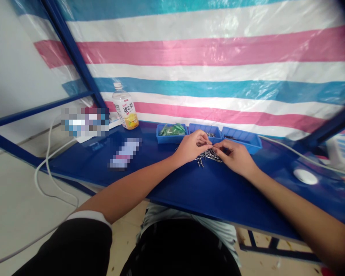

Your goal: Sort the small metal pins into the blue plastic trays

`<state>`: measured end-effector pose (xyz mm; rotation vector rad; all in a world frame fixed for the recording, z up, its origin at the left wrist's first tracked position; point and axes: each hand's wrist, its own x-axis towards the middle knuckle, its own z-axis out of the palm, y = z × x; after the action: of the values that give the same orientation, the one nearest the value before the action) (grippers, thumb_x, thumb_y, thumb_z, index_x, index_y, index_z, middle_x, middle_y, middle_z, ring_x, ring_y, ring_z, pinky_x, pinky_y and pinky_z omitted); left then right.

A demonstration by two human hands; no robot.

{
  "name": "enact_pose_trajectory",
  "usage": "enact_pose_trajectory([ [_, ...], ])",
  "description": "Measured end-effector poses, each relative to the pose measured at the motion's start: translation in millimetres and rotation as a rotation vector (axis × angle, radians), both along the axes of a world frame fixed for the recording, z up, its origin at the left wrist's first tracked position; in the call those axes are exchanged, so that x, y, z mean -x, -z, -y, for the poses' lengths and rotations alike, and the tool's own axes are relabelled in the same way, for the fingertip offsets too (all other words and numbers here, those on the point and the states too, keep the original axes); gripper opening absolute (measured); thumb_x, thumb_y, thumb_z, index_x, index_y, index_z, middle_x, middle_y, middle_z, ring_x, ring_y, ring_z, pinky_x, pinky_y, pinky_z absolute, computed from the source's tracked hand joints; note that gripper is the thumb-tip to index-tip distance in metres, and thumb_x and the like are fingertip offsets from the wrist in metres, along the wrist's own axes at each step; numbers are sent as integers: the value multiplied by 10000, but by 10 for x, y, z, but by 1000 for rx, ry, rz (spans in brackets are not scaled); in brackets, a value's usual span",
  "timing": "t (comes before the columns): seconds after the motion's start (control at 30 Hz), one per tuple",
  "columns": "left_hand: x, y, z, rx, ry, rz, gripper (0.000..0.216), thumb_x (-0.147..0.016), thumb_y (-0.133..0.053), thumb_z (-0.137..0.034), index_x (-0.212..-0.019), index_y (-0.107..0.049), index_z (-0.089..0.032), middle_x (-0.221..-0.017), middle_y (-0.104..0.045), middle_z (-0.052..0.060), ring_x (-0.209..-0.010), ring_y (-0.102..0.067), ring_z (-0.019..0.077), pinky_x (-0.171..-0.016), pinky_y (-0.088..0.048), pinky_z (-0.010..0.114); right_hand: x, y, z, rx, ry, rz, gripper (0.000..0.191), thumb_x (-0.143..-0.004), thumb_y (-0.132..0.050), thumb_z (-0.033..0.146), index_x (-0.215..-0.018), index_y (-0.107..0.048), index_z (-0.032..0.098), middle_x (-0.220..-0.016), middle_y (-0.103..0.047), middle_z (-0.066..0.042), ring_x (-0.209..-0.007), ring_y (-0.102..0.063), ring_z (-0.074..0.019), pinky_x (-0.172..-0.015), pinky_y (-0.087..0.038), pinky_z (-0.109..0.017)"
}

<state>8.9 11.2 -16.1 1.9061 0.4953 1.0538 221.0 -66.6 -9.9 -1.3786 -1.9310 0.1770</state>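
My left hand point(192, 146) and my right hand point(235, 156) meet over a small heap of metal screws point(208, 156) on the blue table point(189, 188). The fingers of both hands are pinched together at the same spot, holding a small metal piece between them. Behind the hands stand three blue bins: the left bin point(171, 133) holds green plastic parts, the middle bin point(211, 132) holds metal pieces, and the contents of the right bin point(241, 138) are hard to see.
A drink bottle point(125, 105) with yellow liquid stands at the back left. A white round object point(305, 176) lies at the right. White cables point(50, 153) hang off the left edge. A striped plastic sheet point(218, 57) forms the back wall.
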Motion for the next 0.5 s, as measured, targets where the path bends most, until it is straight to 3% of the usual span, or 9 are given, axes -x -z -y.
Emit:
enact_pose_trajectory([
  [0.2,-21,31,-16,12,-31,6,353,-911,-774,-146,-1196,-569,-189,-1202,-765,127,-964,-786,187,-888,-636,362,-22,57,-55,90,-3,-114,273,-975,-660,472,-983,-760,219,-887,-772,-58,-718,-677,-208,-668,-520,-347],
  [0.33,-27,35,-14,-29,-99,-16,387,-911,-747,-118,-1234,-548,-194,-1176,-763,114,-915,-771,176,-833,-631,346,-40,55,-144,100,46,-243,355,-963,-671,548,-988,-760,205,-913,-788,-73,-765,-700,-221,-697,-547,-344],
  [0.5,-15,26,-26,-86,-148,-58,357,-945,-715,-160,-1258,-549,-202,-1125,-772,91,-897,-758,179,-781,-606,336,-93,-9,-216,114,272,-294,515,-908,-694,702,-810,-734,198,-590,-678,-36,-505,-582,-188,-489,-421,-313],
])
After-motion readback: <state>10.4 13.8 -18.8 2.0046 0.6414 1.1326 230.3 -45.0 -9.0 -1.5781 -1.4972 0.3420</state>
